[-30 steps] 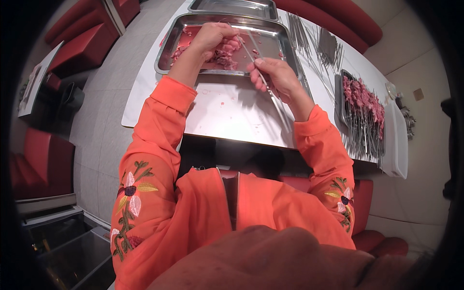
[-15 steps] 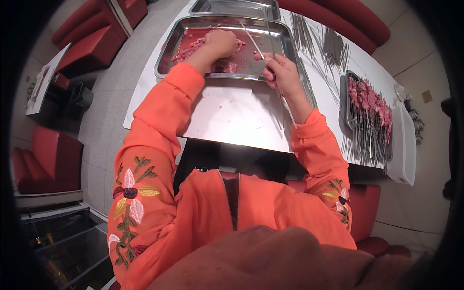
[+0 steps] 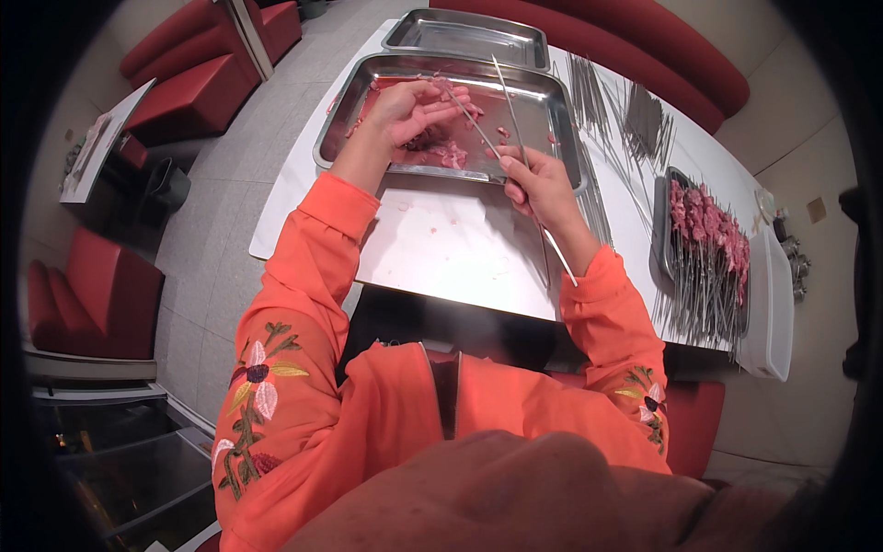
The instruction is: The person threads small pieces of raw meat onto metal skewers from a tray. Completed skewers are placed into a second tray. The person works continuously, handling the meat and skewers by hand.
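My right hand (image 3: pixel 543 189) is closed around thin metal skewers (image 3: pixel 512 110), at least two of them, which fan apart above the fist and stick out below it. One skewer slants up and left to my left hand (image 3: pixel 405 115). That hand is turned palm up over the tray, with some fingers stretched out. A small piece of raw meat (image 3: pixel 441 85) seems to sit between its thumb and forefinger at the skewer's tip, partly hidden. More raw meat (image 3: pixel 448 155) lies in the steel tray (image 3: pixel 563 138) underneath, mostly on its left side.
Behind the tray stands a second steel tray (image 3: pixel 464 39). Loose skewers (image 3: pixel 644 120) lie on the white table (image 3: pixel 441 248) to the right. Farther right, a dark tray holds many meat skewers (image 3: pixel 708 235), beside a white plastic bin (image 3: pixel 777 304). A red bench (image 3: pixel 644 46) runs along the back.
My left hand has come up out of the meat and turned palm up. One skewer in my right hand now tilts over to it. The whole view has shifted slightly.
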`<state>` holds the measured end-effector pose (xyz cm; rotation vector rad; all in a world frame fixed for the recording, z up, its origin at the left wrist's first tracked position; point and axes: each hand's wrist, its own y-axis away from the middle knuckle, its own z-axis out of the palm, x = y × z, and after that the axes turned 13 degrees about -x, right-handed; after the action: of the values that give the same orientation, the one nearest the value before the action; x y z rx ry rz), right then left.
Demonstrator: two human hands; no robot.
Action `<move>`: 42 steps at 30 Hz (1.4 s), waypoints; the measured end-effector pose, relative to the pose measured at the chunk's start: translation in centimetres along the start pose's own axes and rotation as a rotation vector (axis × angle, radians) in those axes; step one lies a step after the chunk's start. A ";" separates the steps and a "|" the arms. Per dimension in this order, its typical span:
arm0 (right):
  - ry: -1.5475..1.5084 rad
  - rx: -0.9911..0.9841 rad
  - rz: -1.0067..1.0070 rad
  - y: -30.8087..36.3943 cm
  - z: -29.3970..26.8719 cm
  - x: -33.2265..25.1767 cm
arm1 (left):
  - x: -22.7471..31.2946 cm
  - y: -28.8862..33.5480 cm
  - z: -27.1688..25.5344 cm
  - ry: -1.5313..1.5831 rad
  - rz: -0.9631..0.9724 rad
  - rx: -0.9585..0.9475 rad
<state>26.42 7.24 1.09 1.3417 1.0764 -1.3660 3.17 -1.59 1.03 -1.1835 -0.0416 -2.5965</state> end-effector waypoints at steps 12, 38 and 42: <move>0.007 0.023 0.035 0.4 1.0 -0.5 | -1.4 -0.2 1.4 -0.091 0.192 0.109; -0.003 0.104 -0.024 0.5 2.0 -0.1 | -3.0 0.1 3.2 -0.005 0.219 0.164; -0.015 0.117 -0.029 0.4 1.7 0.0 | -3.5 0.2 3.7 0.000 0.186 0.141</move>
<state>26.47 5.52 1.18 1.4023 1.0231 -1.4778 8.10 -0.37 0.91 -1.0835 -0.1071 -2.3899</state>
